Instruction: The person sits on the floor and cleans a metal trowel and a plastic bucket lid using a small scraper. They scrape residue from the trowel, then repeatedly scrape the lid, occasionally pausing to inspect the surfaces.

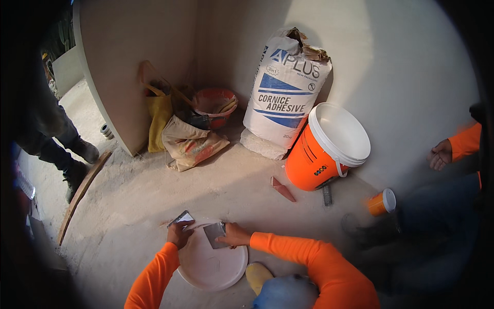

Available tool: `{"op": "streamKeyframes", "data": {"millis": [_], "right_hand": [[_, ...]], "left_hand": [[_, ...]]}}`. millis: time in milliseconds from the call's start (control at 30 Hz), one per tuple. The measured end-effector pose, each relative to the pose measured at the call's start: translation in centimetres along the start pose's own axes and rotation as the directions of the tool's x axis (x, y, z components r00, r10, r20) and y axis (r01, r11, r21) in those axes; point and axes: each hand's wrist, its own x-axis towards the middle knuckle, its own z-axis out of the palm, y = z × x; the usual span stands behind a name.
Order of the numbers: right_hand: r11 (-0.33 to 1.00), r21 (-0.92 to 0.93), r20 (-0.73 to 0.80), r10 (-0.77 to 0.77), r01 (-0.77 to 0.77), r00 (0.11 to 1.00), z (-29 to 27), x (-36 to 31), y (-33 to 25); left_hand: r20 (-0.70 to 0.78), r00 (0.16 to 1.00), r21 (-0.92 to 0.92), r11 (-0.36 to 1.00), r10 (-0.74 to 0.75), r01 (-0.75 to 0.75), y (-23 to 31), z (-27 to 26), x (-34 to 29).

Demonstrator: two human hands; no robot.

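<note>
A shallow white lid is lying loose on the floor, so a hard push of metal on its far rim could be tipping or skidding it. The yellow shoe is sitting just beside the lid's right rim; a shift of weight there could be nudging the lid aside. The two scrapers' edges are facing bare fingers near one another, so a slip could be nicking a knuckle. Farther right, a co-worker's boot is standing close by the small tub, and a careless step could be knocking the tub over.

The left hand is grasping the left scraper, fingers curling closely with little gap, by the lid's far left rim; its blade is reaching beyond that rim. The right hand is pinching the right scraper along the near part of its grey plate, thumb lying against the face. That plate is hanging over the lid's far right part; whether it is touching the lid, I cannot tell. Neither hand is looking released.
</note>
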Motion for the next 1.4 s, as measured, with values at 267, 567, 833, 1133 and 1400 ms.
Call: {"op": "streamKeyframes", "data": {"millis": [267,567,833,1133,1400], "right_hand": [[0.863,-0.467,-0.361,-0.383,0.191,0.85,-5.3,2.1,-3.0],[0.479,-0.852,-0.316,-0.793,0.212,0.521,-28.5,25.4,-17.3],[0.326,-0.944,-0.194,-0.438,-0.046,0.878,-28.6,33.3,-21.1],[0.031,-0.975,-0.191,-0.614,-0.219,0.766,-29.1,25.6,-25.4],[0.074,-0.825,-0.423,-0.739,-0.561,0.524,-34.7,17.1,-30.7]], "left_hand": [[-0.092,0.995,0.16,0.987,0.043,-0.028,-4.9,0.0,-2.2],[0.027,0.926,0.52,0.797,-0.375,0.307,-13.3,-4.4,-5.0],[0.11,0.897,0.49,0.808,-0.429,0.326,-13.2,-5.1,-4.6],[0.093,0.907,0.488,0.813,-0.41,0.317,-12.9,-5.1,-4.8],[0.074,0.934,0.448,0.849,-0.35,0.282,-13.2,-5.1,-5.0]]}}
